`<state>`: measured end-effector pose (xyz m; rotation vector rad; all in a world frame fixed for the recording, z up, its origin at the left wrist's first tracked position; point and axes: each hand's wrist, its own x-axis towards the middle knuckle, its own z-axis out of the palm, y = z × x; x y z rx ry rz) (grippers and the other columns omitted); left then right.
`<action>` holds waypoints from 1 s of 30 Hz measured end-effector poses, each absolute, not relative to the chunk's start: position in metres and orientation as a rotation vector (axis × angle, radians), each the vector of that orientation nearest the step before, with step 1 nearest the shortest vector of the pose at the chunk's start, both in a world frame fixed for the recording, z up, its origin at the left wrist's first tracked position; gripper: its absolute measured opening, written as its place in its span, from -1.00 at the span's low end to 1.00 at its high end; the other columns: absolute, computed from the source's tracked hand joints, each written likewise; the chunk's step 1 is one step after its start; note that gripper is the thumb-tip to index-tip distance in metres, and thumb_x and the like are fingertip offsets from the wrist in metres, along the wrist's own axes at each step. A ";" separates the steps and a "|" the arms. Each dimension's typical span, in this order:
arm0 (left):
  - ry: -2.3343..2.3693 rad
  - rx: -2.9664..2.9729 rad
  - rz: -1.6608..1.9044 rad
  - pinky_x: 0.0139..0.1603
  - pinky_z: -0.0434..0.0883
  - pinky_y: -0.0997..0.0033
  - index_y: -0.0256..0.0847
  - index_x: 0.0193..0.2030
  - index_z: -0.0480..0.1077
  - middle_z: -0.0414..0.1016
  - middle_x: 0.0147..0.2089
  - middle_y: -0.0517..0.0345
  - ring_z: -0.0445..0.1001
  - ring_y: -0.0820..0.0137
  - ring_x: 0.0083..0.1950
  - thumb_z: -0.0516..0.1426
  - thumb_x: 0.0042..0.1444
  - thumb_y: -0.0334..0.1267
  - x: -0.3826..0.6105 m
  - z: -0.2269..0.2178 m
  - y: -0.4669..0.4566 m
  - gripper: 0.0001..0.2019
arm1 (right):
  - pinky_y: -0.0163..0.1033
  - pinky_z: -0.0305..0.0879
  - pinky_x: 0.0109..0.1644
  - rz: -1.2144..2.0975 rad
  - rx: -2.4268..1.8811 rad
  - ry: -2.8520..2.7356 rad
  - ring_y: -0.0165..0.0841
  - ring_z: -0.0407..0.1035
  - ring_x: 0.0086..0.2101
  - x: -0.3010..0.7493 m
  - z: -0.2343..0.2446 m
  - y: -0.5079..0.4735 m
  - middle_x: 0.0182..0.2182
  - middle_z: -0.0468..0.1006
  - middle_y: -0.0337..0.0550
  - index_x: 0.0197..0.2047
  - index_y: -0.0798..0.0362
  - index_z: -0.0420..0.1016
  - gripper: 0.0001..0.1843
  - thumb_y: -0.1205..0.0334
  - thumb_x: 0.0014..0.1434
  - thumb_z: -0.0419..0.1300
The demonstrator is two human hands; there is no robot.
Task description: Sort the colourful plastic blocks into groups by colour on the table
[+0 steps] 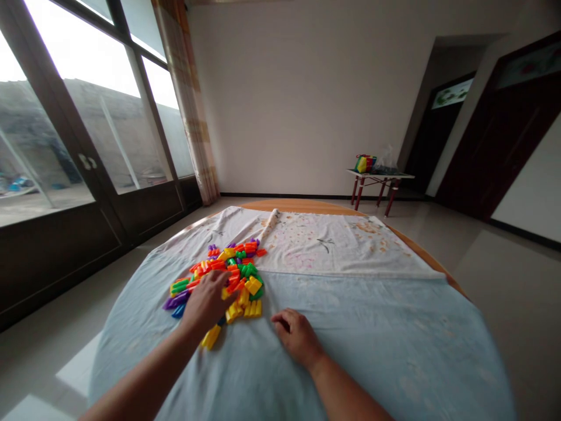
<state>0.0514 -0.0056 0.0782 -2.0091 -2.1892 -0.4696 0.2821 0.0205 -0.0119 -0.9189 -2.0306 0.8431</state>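
Observation:
A pile of plastic building blocks (219, 265) in red, orange, yellow, green, purple and blue lies on the cloth at left of centre. My left hand (207, 299) reaches over the near side of this pile, thumb apart from the fingers. Its fingertips are at the blocks and partly hidden; no block shows in its grasp. To the right of the pile, my right hand (298, 334) rests on the light blue cloth (377, 333), fingers loosely curled in, with nothing visible in them. Close to the left wrist lies a yellow block (211, 337), a little apart from the pile.
A white floral cloth (324, 240) covers the far part of the round wooden table (302, 205). Beyond it, a small side table (381, 174) by the wall carries a colourful bag (365, 163) and a clear plastic bag (385, 159). Glass doors (96, 117) stand at left.

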 end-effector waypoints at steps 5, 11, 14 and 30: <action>-1.881 -2.306 -0.088 0.15 0.10 -0.12 -0.05 -0.02 0.40 0.23 0.20 -0.04 0.08 0.05 0.25 0.13 -0.11 -0.27 0.076 0.051 0.001 -0.58 | -0.29 0.30 -0.13 0.816 -0.936 -2.049 -0.32 0.42 -0.26 0.282 -0.008 0.019 -0.33 0.54 -0.12 -0.26 0.06 0.53 -0.78 0.37 0.13 0.06; -1.823 -2.281 -0.083 0.09 0.21 0.00 -0.08 -0.02 0.40 0.25 0.19 -0.04 0.16 0.14 0.20 -0.01 0.01 -0.46 0.044 0.058 0.022 -0.59 | -0.30 0.30 -0.14 0.845 -0.950 -2.036 -0.33 0.43 -0.27 0.281 -0.005 0.018 -0.34 0.54 -0.12 -0.27 0.06 0.53 -0.79 0.36 0.12 0.06; -1.892 -2.196 -0.163 0.10 0.22 0.05 -0.09 0.01 0.37 0.25 0.17 -0.04 0.19 0.16 0.18 -0.06 0.06 -0.44 0.019 0.067 0.035 -0.60 | -0.30 0.30 -0.14 0.876 -0.944 -2.031 -0.34 0.43 -0.27 0.281 -0.004 0.018 -0.33 0.54 -0.11 -0.26 0.08 0.53 -0.79 0.35 0.13 0.06; -2.745 -1.528 -0.558 0.03 0.30 0.20 -0.39 0.12 0.30 0.40 0.04 -0.23 0.36 0.10 0.07 -0.19 0.08 0.11 -0.096 0.028 0.033 -0.33 | -0.31 0.29 -0.18 0.904 -0.961 -2.015 -0.34 0.42 -0.30 0.280 -0.008 0.021 -0.35 0.54 -0.12 -0.26 0.10 0.53 -0.79 0.33 0.12 0.06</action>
